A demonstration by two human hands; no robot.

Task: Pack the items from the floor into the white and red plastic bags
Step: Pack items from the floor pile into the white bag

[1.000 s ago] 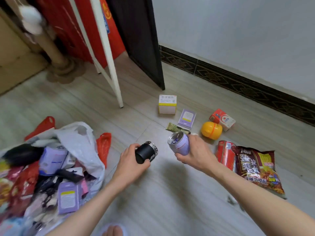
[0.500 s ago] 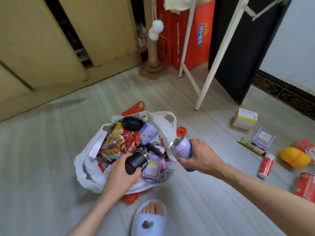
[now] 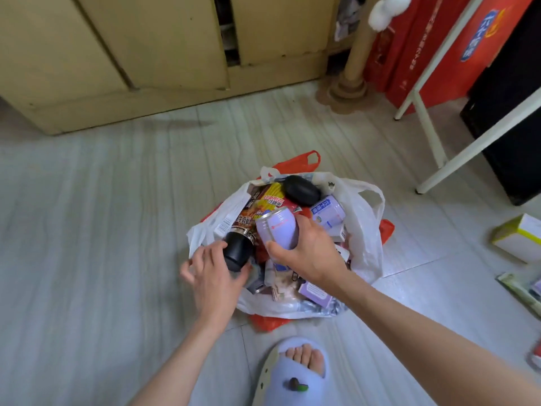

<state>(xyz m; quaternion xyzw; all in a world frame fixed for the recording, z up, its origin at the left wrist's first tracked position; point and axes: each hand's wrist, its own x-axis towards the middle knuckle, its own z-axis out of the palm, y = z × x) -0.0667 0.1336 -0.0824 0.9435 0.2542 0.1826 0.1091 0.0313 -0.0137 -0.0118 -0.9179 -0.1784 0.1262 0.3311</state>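
We look down on a pale striped floor (image 3: pixel 102 215) with a yellow cabinet (image 3: pixel 146 54) along the far wall and a red carton (image 3: pixel 433 54) behind the legs of a white frame (image 3: pixel 430 136) at the upper right. In the middle of the floor sits the white plastic bag (image 3: pixel 366 238), its mouth spread wide, nested inside the red plastic bag (image 3: pixel 301 161), of which only the handles and bits of the rim show around the edges. The white one is heaped with goods: a noodle packet (image 3: pixel 263 205), a black oval case (image 3: pixel 301 190) near the far rim, a lilac tin (image 3: pixel 326 212) beside it and a small purple box (image 3: pixel 314 293) at the near edge.

Both hands are over the bag's mouth. Our right hand (image 3: pixel 310 256) grips a lilac can (image 3: pixel 278 230), thumb and fingers curled round its lower half, the silver top tilted away to the left. Our left hand (image 3: pixel 213 273) holds a black jar (image 3: pixel 238 249) between thumb and forefinger at the bag's left rim, the remaining fingers fanned out loosely; the jar lies tilted with its metal collar pointing into the bag.

Below the bag a foot in a pale blue slipper (image 3: pixel 292 376) stands on the floor. At the right edge a white and yellow box (image 3: pixel 518 238) lies well apart from the bags.
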